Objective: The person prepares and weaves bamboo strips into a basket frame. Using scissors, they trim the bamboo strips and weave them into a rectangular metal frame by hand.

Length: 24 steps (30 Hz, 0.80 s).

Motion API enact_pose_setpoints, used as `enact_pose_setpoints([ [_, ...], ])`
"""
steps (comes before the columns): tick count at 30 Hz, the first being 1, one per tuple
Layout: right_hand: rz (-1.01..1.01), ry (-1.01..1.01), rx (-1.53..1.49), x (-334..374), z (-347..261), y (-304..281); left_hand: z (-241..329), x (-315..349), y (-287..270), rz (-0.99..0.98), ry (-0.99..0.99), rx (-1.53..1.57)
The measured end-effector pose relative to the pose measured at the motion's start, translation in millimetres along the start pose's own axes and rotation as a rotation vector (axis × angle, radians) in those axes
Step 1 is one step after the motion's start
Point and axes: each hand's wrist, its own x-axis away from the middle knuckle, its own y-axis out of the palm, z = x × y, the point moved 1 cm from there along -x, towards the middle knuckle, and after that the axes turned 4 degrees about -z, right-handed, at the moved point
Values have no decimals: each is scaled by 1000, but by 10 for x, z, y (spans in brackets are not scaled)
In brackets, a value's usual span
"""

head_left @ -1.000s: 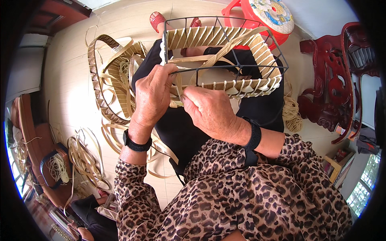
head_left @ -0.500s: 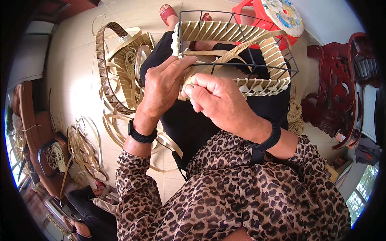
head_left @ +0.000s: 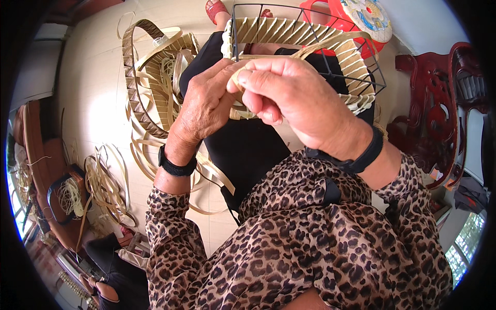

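A basket (head_left: 289, 37) with a black wire frame rests over my lap, its tan sides lashed with cream strip. My left hand (head_left: 205, 101) is closed around its near left corner, fingers partly hidden behind my right hand. Between the thumb and forefinger of my right hand (head_left: 297, 101) is a flat tan strip (head_left: 236, 79), pinched just above that corner. Another length of tan strip (head_left: 330, 41) runs across the basket's right part. My right hand covers much of the basket's near side.
On the floor to the left stand a handled tan-brown basket (head_left: 131, 88) holding loose strips, and a heap of strips (head_left: 106, 181). A red stool (head_left: 338, 11) is at the far right, beside dark carved wooden furniture (head_left: 434, 98). Another person's dark clothing (head_left: 116, 263) shows lower left.
My right hand has risen and come closer, turning as it draws the pinched strip up from the basket corner. My left hand stays at that corner.
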Motion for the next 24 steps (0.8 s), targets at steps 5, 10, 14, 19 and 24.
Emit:
enact_pose_setpoints([
  [5,-153,94,-205,-9,-165,-70,18,-9,14,33,-76,-21],
  [10,-169,125,166,126,-391,-177,41,-60,32,77,-80,-71],
  [14,-183,-128,651,298,-773,-183,-14,-66,40,107,-112,-83],
  [19,-333,-219,847,405,-1020,-308,-57,-83,29,194,-71,-238],
  [24,-218,-187,867,643,-1402,-711,-57,-234,-43,136,65,-249],
])
